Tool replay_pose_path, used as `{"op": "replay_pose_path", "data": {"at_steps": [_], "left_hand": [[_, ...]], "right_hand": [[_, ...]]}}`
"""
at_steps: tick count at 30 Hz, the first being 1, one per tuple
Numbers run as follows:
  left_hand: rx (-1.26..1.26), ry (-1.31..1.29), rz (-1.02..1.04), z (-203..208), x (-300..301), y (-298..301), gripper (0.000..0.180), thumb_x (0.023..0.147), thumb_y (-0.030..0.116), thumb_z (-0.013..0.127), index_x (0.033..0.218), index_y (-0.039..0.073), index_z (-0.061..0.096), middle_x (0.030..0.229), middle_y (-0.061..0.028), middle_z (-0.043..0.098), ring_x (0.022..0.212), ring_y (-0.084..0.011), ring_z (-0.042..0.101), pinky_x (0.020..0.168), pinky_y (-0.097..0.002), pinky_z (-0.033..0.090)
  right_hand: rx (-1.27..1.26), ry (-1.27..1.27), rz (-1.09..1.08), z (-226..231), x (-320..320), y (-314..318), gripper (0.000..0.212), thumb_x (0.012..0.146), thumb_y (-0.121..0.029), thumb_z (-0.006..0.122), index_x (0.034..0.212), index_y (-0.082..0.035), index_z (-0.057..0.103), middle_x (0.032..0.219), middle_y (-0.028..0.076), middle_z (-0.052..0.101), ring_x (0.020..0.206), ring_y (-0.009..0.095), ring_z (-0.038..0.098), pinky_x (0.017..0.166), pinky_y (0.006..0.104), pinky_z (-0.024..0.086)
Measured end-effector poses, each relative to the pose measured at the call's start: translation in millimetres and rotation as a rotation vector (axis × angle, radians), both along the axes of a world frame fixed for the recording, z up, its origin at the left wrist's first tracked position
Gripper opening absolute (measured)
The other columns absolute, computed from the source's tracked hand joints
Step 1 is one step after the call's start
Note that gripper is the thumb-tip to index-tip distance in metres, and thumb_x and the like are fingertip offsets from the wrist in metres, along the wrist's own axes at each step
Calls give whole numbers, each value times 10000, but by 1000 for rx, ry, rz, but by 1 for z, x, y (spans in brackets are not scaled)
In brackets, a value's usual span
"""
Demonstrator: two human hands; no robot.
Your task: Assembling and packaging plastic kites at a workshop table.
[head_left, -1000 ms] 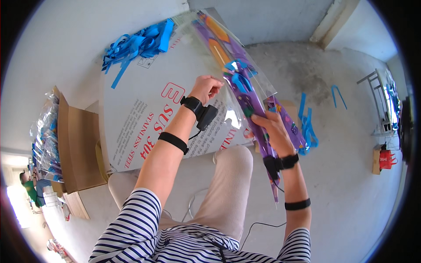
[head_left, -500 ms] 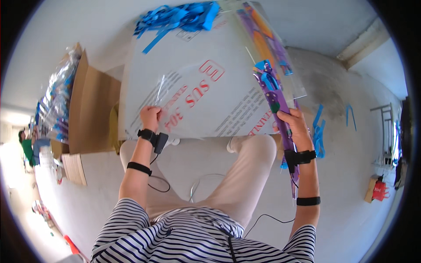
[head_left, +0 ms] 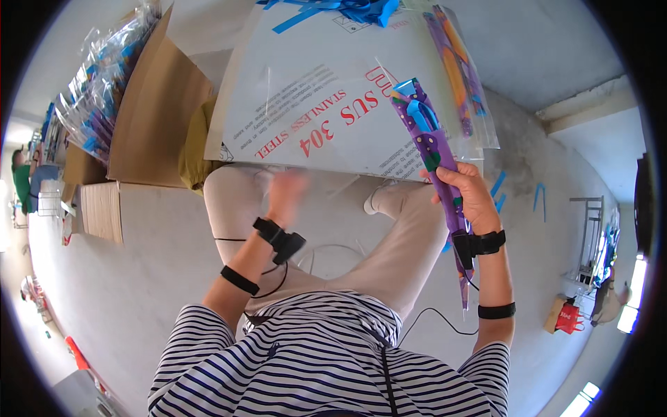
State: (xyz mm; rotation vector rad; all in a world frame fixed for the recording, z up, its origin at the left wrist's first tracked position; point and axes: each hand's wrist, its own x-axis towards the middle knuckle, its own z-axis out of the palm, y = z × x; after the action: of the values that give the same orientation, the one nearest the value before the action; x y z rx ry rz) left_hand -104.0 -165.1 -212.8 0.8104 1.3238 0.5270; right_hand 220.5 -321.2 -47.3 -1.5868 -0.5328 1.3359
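Observation:
My right hand (head_left: 472, 194) is closed around a long, narrow purple bundle (head_left: 434, 154). Dots and orange and green patches pattern the bundle, and a blue strap is folded at its upper end. The bundle slants over the right part of the board, its thin tip pointing down past my wrist. Motion smears my left hand (head_left: 288, 191), which is over my left knee by the near edge of the white board (head_left: 278, 132); its fingers cannot be made out. Both wrists wear black bands with small devices.
Blue straps (head_left: 368, 10) lie at the board's far edge, and more purple-orange bundles in clear plastic (head_left: 455, 76) on its right. At left stands a cardboard box (head_left: 156, 111) beside plastic-wrapped bundles (head_left: 104, 90). Blue strips (head_left: 499, 191) lie on the floor at right.
My left hand has left the board's surface and moved right and back toward me. My right hand still holds the purple bundle. The whole view has shifted, moving the board up and right.

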Motion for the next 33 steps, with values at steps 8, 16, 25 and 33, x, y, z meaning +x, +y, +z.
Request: {"op": "replay_pose_path", "data": {"at_steps": [8,16,25,33], "left_hand": [[-266,-472,-114,0,43,-8,122,909,171,713,942,67,659,929,-52,682,842,-150,647,726,-260,515],[-280,-785,-154,50,55,-32,81,927,96,665,934,17,648,881,-66,685,805,-135,652,652,-240,487],[-110,-566,-286,77,49,-58,108,872,113,721,955,68,667,900,14,643,757,-88,552,667,-243,454],[1603,-243,-953,149,62,3,924,589,286,891,1420,187,500,1381,-133,504,1310,-332,455,1095,-653,221]], "right_hand": [[0,23,116,9,-36,10,264,925,-154,630,1098,28,709,1033,109,739,556,158,634,587,274,533],[-54,16,190,8,-50,5,238,922,-187,654,1026,19,710,887,71,718,605,159,660,616,259,525],[-57,-25,206,45,-72,-11,220,884,-170,639,929,40,687,772,79,685,593,163,639,600,249,488],[-160,-32,319,116,-54,-46,144,815,-42,669,885,83,685,753,110,672,588,191,667,541,282,520]]}}
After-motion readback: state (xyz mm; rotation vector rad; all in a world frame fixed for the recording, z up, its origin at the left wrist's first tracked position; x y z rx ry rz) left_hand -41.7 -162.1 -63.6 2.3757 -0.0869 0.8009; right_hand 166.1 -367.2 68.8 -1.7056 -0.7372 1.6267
